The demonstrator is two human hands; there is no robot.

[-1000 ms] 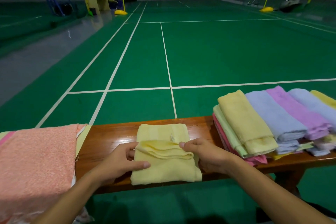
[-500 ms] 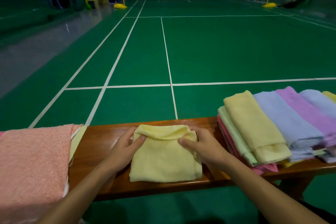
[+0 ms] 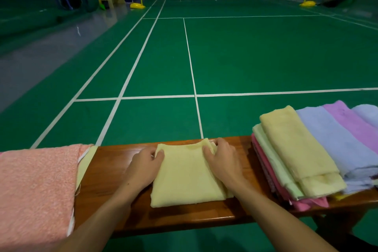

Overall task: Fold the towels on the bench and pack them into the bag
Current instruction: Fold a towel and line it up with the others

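Gripping the far corners of the folded yellow towel point(image 3: 187, 176), I pinch its left corner with my left hand point(image 3: 143, 166) and its right corner with my right hand point(image 3: 223, 161), fingers curled over the edge. It lies flat mid-counter point(image 3: 114, 172), between a pink towel point(image 3: 34, 190) and a stack of folded towels point(image 3: 311, 153).
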